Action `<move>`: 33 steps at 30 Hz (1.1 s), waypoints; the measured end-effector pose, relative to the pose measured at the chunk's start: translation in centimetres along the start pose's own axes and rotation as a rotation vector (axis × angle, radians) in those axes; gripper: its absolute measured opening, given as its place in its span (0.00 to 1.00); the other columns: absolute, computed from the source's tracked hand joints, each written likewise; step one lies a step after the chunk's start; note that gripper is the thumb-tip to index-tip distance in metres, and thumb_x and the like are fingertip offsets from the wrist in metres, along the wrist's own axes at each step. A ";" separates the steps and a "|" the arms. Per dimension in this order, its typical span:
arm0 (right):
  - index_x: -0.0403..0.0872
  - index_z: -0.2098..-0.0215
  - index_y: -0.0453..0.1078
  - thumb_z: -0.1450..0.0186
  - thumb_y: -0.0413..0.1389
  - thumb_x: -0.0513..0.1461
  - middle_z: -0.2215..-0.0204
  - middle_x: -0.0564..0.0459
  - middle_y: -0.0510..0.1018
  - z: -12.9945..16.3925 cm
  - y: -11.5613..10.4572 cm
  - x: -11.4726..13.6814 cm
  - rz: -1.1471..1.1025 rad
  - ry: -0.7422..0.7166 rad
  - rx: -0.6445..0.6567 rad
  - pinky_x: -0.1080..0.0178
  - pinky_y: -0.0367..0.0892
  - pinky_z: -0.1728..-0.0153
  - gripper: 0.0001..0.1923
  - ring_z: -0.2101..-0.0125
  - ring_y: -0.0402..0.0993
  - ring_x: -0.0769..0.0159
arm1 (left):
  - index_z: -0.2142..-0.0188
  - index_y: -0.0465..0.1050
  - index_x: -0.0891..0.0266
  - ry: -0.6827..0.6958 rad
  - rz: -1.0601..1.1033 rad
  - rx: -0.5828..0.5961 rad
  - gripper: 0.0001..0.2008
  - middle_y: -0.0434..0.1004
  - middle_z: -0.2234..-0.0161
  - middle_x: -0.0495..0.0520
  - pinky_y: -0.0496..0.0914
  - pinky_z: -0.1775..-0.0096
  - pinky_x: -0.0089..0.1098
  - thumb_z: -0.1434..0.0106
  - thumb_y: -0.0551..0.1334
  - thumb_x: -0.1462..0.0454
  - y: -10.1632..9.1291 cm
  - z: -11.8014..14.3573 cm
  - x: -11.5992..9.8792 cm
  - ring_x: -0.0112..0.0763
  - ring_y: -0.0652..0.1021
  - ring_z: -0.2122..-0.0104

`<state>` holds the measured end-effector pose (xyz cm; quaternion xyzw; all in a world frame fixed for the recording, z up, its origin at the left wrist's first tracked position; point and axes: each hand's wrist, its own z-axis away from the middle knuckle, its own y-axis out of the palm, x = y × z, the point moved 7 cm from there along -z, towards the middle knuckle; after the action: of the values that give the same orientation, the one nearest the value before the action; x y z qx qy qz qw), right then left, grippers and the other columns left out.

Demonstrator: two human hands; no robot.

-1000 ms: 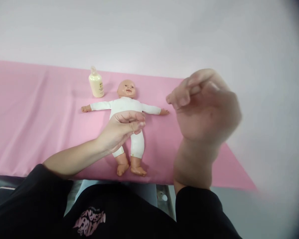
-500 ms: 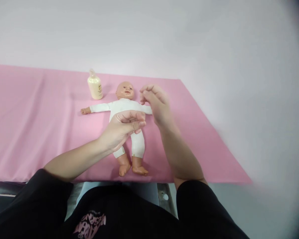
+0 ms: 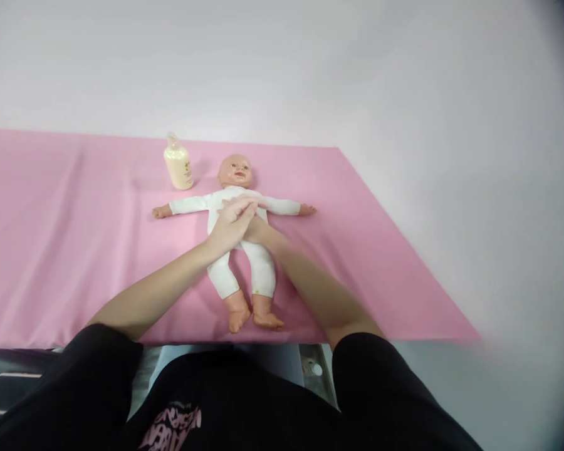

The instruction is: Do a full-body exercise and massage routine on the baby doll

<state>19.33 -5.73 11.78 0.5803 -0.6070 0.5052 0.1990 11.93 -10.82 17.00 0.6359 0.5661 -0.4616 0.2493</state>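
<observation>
A baby doll (image 3: 263,269) in a white suit lies on its back, arms spread, head at the far side. Over its chest and belly my two hands are pressed together, palm against palm. On the near side, my left hand (image 3: 232,224) has its fingers laid flat across the other hand. Partly covered by it, my right hand (image 3: 258,230) points up and to the left, its fingers stretched out and slightly blurred. No object shows between the palms. Whether the hands touch the doll's suit I cannot tell.
A pale yellow pump bottle (image 3: 179,168) stands left of the doll's head. A pink sheet (image 3: 348,250) with soft folds covers the table, up against a white wall (image 3: 427,156). At the lower left, below the table edge, lies a dark phone-like object (image 3: 9,393).
My hands were apart with curled fingers, the right one raised near the doll's head. Now they have come together over its torso, and the doll's arm on the right is uncovered.
</observation>
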 end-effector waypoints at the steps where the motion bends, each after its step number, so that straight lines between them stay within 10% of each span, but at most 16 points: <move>1: 0.46 0.52 0.77 0.29 0.53 0.41 0.60 0.47 0.83 0.0 0.2 -0.7 0.092 0.040 0.055 0.49 0.60 0.33 0.14 0.45 0.72 0.59 | 0.52 0.80 0.62 0.049 -0.178 0.031 0.15 0.80 0.49 0.62 0.67 0.39 0.42 0.28 0.54 0.63 0.1 -0.5 1.3 0.41 0.77 0.47; 8: 0.37 0.25 0.52 0.24 0.40 0.40 0.25 0.35 0.54 -0.3 -2.8 -6.0 0.653 0.311 0.086 0.46 0.48 0.28 0.31 0.25 0.48 0.54 | 0.29 0.60 0.69 -0.155 -0.788 0.313 0.28 0.54 0.25 0.64 0.47 0.27 0.50 0.25 0.50 0.60 0.4 -1.3 10.1 0.49 0.55 0.25; 15: 0.30 0.24 0.41 0.23 0.39 0.46 0.25 0.27 0.48 1.6 -0.7 -5.1 0.910 0.533 0.080 0.38 0.52 0.29 0.38 0.26 0.48 0.35 | 0.28 0.59 0.64 -0.305 -0.726 0.051 0.28 0.51 0.25 0.62 0.47 0.26 0.48 0.22 0.46 0.58 -4.9 -1.9 14.4 0.43 0.53 0.24; 25: 0.40 0.24 0.49 0.29 0.58 0.52 0.24 0.29 0.39 8.8 10.0 5.7 0.750 -0.040 0.737 0.24 0.40 0.30 0.44 0.23 0.35 0.35 | 0.29 0.59 0.68 -0.276 -0.652 -0.035 0.28 0.56 0.26 0.64 0.48 0.26 0.42 0.21 0.46 0.56 -6.1 -1.5 15.9 0.40 0.57 0.26; 28: 0.50 0.25 0.55 0.29 0.58 0.51 0.23 0.41 0.45 8.8 9.4 5.8 0.685 -0.073 0.838 0.23 0.35 0.30 0.38 0.23 0.36 0.39 | 0.29 0.60 0.70 -0.247 -0.647 -0.036 0.28 0.57 0.27 0.66 0.48 0.26 0.42 0.22 0.47 0.57 -6.1 -1.6 16.2 0.40 0.57 0.26; 33: 0.54 0.35 0.71 0.24 0.50 0.46 0.23 0.53 0.48 3.9 5.3 1.8 0.682 -0.005 0.635 0.32 0.33 0.26 0.22 0.23 0.41 0.47 | 0.33 0.66 0.65 -0.208 -0.580 -0.080 0.25 0.62 0.29 0.65 0.53 0.27 0.47 0.27 0.54 0.61 -6.6 -2.2 17.7 0.45 0.62 0.28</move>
<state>15.44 -10.93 9.64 0.3810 -0.5788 0.7012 -0.1676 5.12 1.26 4.02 0.3869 0.7130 -0.5535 0.1884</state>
